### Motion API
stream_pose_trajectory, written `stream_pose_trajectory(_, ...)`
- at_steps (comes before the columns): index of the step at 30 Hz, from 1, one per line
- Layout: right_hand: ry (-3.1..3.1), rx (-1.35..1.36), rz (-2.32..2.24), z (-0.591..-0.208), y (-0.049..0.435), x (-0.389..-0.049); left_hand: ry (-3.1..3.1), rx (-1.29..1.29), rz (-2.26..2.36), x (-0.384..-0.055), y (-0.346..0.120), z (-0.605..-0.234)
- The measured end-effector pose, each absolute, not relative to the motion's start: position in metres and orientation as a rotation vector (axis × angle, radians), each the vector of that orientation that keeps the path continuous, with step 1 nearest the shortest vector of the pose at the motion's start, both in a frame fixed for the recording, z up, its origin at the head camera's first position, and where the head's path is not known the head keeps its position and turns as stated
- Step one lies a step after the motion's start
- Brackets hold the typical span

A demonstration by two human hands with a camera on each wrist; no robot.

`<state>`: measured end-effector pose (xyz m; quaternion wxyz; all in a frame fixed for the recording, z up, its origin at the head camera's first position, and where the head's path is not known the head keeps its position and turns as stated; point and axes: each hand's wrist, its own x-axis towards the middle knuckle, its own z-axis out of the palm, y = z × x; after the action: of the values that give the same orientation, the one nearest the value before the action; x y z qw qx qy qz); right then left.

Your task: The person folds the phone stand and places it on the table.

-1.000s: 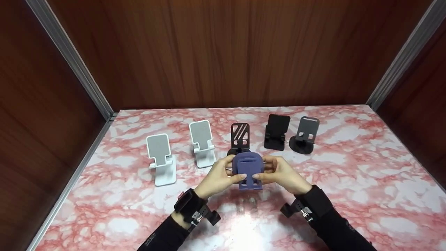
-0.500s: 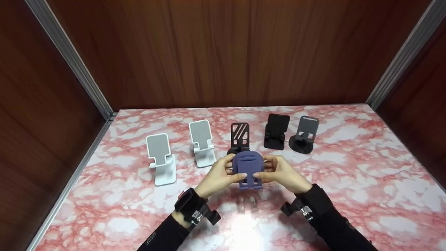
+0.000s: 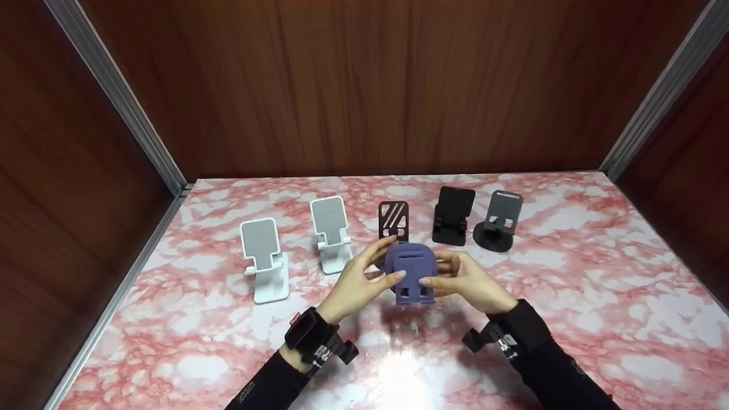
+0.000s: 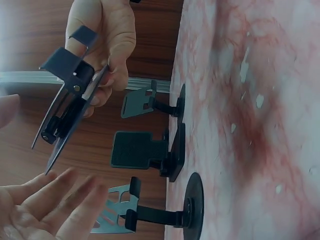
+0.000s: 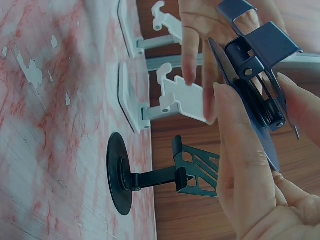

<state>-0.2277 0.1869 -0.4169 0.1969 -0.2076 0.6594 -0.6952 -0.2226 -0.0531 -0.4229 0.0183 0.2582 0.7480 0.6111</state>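
A purple-blue phone stand [image 3: 413, 267] is held up over the table, folded, its slotted plate lying close along its rounded base. In the right wrist view its hinge [image 5: 248, 72] and two bent lips show. My right hand [image 3: 475, 285] pinches the stand's right side, thumb on the plate and fingers behind. My left hand [image 3: 354, 285] is at the left side with fingers stretched out; in the left wrist view those fingers [image 4: 82, 207] are straight, close below the stand's edge. The left thumb overlaps the plate's left edge in the head view.
Two white phone stands [image 3: 270, 276] [image 3: 336, 250] stand to the left. Behind the hands is a black slotted stand [image 3: 393, 219], partly hidden. A black stand [image 3: 453, 216] and a grey round-based stand [image 3: 501, 222] stand at back right. Wooden panels [image 3: 364, 85] enclose the marbled table [image 3: 569, 319].
The purple-blue stand has shifted slightly right and up with my right hand. My left fingers have loosened from its left side and stretched out. The other stands have not moved.
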Motion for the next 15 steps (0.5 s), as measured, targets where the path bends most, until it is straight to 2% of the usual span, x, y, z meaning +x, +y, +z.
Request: stream_pose_trajectory(15,1.838,-0.484,-1.951,-0.4190,0.1943,-0.2316,2.995,1.053,1.198,-0.2197,-0.0528,-0.4242)
